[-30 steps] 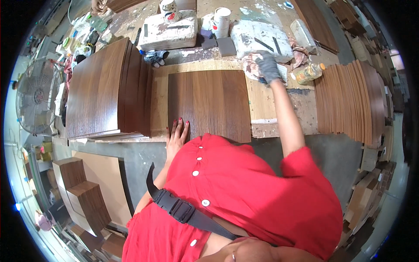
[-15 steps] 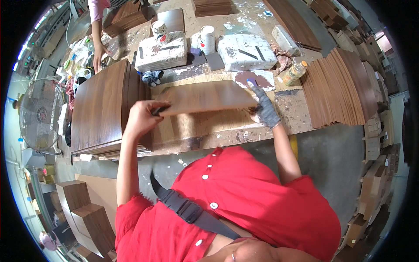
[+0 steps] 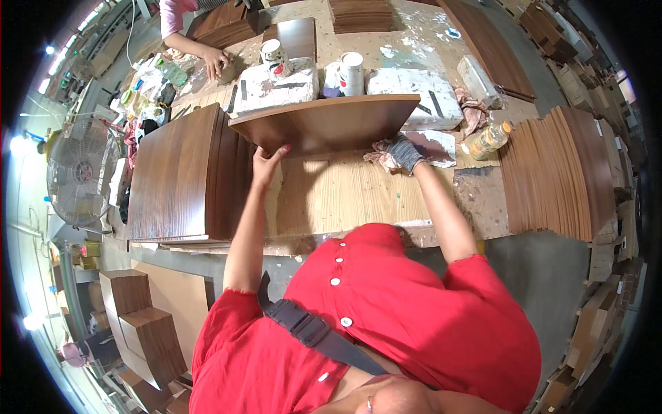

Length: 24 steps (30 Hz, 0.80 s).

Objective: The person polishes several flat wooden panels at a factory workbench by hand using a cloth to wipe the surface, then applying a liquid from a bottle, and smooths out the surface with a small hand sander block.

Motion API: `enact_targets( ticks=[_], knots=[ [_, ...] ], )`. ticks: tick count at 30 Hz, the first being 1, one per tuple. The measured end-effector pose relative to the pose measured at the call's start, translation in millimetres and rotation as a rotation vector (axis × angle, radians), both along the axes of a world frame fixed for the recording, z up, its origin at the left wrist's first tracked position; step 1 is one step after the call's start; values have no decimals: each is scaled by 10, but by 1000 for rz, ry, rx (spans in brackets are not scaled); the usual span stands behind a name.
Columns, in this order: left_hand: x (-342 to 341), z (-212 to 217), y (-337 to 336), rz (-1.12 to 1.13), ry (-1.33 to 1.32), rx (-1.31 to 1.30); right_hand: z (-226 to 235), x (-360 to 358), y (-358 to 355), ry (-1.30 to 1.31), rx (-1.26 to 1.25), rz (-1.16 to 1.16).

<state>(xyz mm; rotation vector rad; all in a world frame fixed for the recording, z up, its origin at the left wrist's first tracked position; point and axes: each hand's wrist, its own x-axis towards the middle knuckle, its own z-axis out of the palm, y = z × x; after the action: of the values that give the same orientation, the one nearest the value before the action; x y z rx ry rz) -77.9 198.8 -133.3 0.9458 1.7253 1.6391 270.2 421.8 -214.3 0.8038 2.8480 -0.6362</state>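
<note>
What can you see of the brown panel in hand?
The panel is flat, thin and dark brown, apparently wood, with a slightly glossy face and a lighter top edge. It is tilted up over the worktable, a broad face toward the person. The bare left hand holds its lower left edge. The gloved right hand, with a crumpled rag, is near its lower right corner; contact there is unclear.

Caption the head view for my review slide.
Bare left hand holds a tilted brown board while the gloved right hand grips a stained rag.
</note>
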Motion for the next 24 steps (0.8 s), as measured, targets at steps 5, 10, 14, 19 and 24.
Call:
enact_targets(
  ticks=[5, 10, 14, 19, 24],
  knots=[
    [182, 316, -31, 98, -15, 37, 822, 125, -427, -103, -179, -379],
    [323, 330, -767, -107, -302, -23, 625, 708, -1032, 462, -341, -419],
    [737, 78, -1253, -26, -462, -175, 396, 1100, -1321, 389, -797, -480],
    [970, -367, -1430, 62, -393, -312, 142, 1376, -1407, 113, -760, -515],
    [935, -509, -1425, 134, -441, -380, 480, 1372, -1278, 234, -805, -525]
  ],
)
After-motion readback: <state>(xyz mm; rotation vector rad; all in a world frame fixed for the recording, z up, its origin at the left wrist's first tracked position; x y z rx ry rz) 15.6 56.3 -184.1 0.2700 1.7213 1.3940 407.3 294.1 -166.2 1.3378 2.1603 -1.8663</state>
